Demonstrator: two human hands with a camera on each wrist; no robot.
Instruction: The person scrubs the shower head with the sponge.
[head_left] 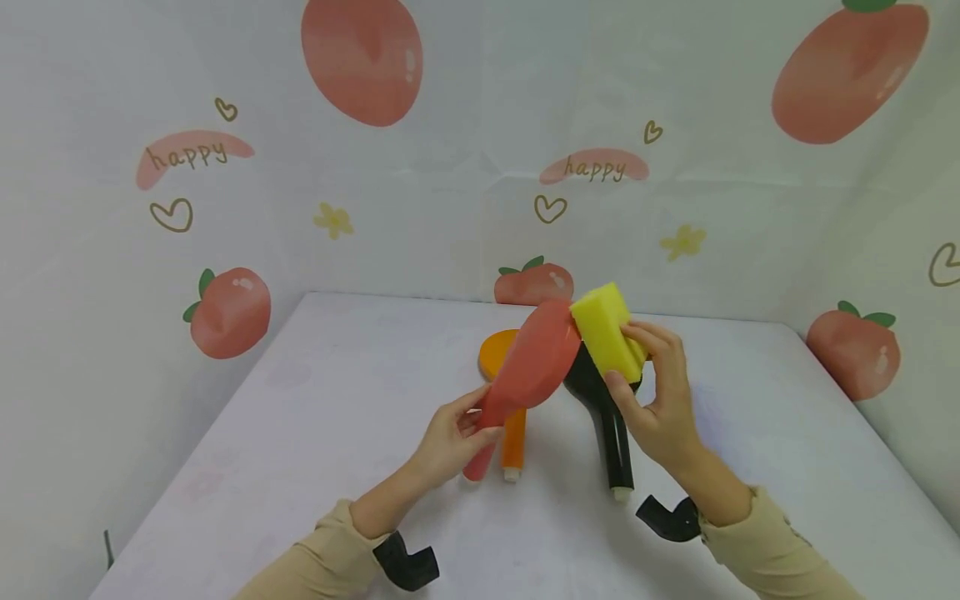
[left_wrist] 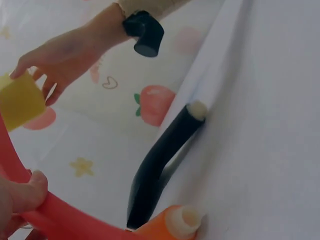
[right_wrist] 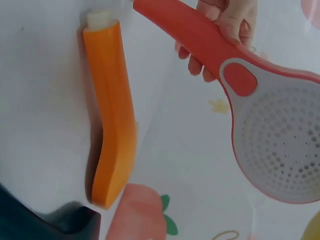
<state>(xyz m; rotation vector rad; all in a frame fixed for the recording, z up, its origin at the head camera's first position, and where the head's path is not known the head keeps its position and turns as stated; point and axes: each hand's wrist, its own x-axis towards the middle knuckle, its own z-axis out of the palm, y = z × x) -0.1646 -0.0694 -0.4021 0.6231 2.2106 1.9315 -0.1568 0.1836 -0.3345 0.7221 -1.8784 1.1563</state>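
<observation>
My left hand [head_left: 452, 437] grips a red shower head [head_left: 538, 354] by its handle, raised above the table. In the right wrist view its perforated grey-white spray face [right_wrist: 280, 140] shows. My right hand [head_left: 663, 408] pinches a yellow sponge [head_left: 606, 329] between thumb and fingers, beside the upper right edge of the red head. The sponge seems to touch that edge in the head view. Behind the red one, an orange shower head [head_left: 513, 442] lies on the table, partly hidden. Under the sponge and right hand lies a black shower head [head_left: 609, 425], its head partly covered.
The white table [head_left: 315, 417] meets a printed cloth backdrop [head_left: 450, 183] at the back and sides. Black curved mounts [head_left: 408, 562] sit at both wrists, near the beige sleeves [head_left: 322, 554].
</observation>
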